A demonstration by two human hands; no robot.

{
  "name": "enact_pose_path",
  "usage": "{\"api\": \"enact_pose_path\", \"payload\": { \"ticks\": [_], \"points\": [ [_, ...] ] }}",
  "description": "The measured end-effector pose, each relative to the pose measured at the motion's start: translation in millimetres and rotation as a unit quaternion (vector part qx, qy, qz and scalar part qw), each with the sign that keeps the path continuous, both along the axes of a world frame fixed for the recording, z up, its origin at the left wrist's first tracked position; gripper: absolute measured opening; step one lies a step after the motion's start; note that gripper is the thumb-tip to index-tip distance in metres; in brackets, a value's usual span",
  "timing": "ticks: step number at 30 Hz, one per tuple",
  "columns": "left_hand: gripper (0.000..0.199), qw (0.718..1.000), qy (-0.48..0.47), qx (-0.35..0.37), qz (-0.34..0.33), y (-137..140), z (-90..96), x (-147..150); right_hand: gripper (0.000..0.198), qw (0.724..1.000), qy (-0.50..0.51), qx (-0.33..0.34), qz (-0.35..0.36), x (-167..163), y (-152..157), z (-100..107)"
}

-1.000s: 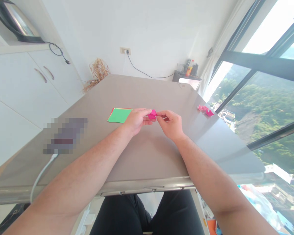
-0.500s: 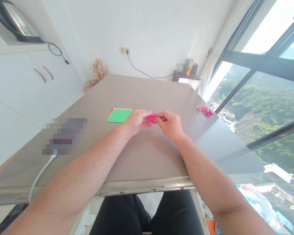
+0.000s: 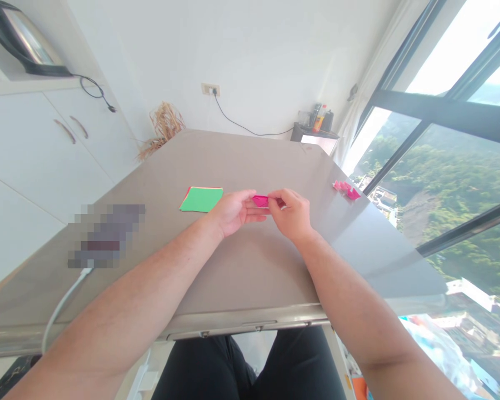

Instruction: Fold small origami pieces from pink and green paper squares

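A small piece of folded pink paper is between my two hands above the table, in the middle of the head view. My left hand is palm up, its thumb at the paper's left end and its fingers stretched out beneath and behind it. My right hand pinches the right end between thumb and fingertips; the other right fingers are curled in. Left of my left hand lies a stack of square coloured paper, green on top with red and pale edges showing.
Several folded pink paper pieces lie at the table's right edge, near the window. A blurred-out device with a white cable lies on the left. Bottles stand on a dark cabinet beyond the table.
The pink paper now looks narrower and flatter, lying level between the hands. My left fingers have opened and spread out more beneath it. The view has shifted slightly.
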State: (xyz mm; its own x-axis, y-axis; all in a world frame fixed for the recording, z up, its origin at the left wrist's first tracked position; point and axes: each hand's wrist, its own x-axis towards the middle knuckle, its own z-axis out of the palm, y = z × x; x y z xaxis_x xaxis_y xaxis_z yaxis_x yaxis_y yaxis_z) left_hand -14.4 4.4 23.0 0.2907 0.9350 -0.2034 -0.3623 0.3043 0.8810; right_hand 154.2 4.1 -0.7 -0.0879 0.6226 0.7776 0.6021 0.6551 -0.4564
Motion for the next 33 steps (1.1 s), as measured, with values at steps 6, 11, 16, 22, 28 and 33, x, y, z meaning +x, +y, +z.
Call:
{"api": "enact_pose_path", "payload": {
  "ticks": [6,11,16,22,28,33],
  "points": [
    [0.022,1.000,-0.012,-0.005,0.002,1,-0.5,1,0.019,0.999,-0.038,0.013,-0.010,3,-1,3],
    [0.021,1.000,-0.020,-0.011,0.001,-2,1.9,3,0.019,0.999,-0.035,0.024,-0.004,3,-2,4],
    [0.021,1.000,-0.010,-0.012,-0.021,-6,5.0,5,0.020,1.000,-0.021,0.018,-0.012,2,-3,5],
    [0.016,1.000,-0.020,-0.003,-0.018,-5,4.5,5,0.020,1.000,-0.023,-0.016,-0.009,3,-6,7],
    [0.012,0.999,-0.014,0.029,0.000,-3,1.3,4,0.018,0.997,0.040,-0.062,0.017,0,-8,10],
    [0.012,0.994,0.011,0.103,0.025,-3,-3.0,4,0.017,0.981,0.124,-0.143,0.047,-2,-11,14]
  ]
}}
